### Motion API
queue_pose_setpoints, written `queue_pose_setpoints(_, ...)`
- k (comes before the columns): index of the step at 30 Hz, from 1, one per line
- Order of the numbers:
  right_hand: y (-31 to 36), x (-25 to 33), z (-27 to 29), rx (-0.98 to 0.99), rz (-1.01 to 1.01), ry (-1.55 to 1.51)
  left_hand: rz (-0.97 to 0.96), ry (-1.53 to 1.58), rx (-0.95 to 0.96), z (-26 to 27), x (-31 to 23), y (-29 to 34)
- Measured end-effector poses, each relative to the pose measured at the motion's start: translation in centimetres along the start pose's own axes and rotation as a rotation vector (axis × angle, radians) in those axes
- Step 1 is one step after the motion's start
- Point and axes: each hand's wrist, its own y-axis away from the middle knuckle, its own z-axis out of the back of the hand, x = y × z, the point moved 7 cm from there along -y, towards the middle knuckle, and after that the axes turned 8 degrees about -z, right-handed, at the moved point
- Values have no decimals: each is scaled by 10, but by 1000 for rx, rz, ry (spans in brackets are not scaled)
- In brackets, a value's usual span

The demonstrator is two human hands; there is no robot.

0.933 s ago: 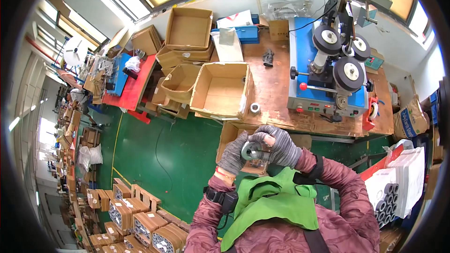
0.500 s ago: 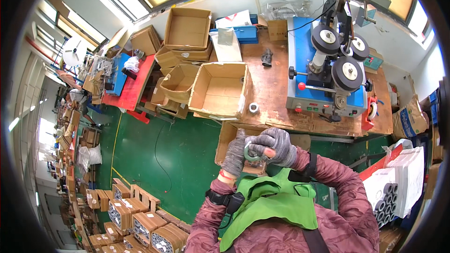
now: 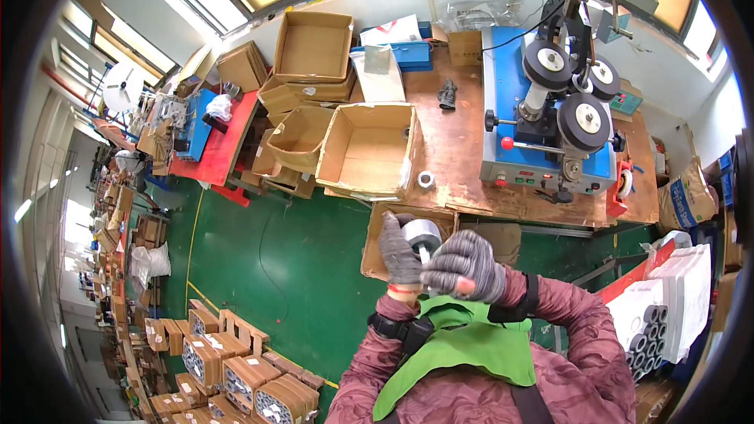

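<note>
My left hand [image 3: 400, 251], in a grey knit glove, is closed around a silvery-white tape roll [image 3: 422, 232] in front of my chest. A short pale strip [image 3: 424, 254] runs from the roll down to my right hand [image 3: 469, 267], also gloved in grey. The right fingers are curled and pinch at the strip's end, though the fingertips are partly hidden. Just beyond my hands and below them is an open cardboard box [image 3: 373, 247]. A small white roll [image 3: 426, 180] stands on the near edge of the wooden table [image 3: 452, 141].
A blue machine [image 3: 503, 110] with black wheels stands on the table's right side. Open cardboard boxes [image 3: 365, 153] crowd its left end. A dark glove-like item [image 3: 447, 96] lies mid-table. Packed cartons [image 3: 236, 377] are stacked at lower left, and grey tubes [image 3: 650, 338] at right.
The roll has turned from a pale-green ring seen at an angle to show its silvery outer face, and sits higher. My left hand has shifted slightly right; the right hand has moved a little lower.
</note>
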Motion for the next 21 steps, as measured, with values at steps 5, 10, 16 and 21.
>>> queue_pose_setpoints(5, 9, -3, -14, 28, -165, -91, 202, 241, -123, 1, 18, -7)
queue_pose_setpoints(10, 6, 0, -19, -19, -294, -213, 155, 65, -155, 5, 26, -7)
queue_pose_setpoints(16, -15, -50, 7, -110, -675, -452, -180, -183, -30, 10, 3, 0)
queue_pose_setpoints(21, -6, -98, -5, -22, -831, -481, -240, -273, 89, 3, -7, 12)
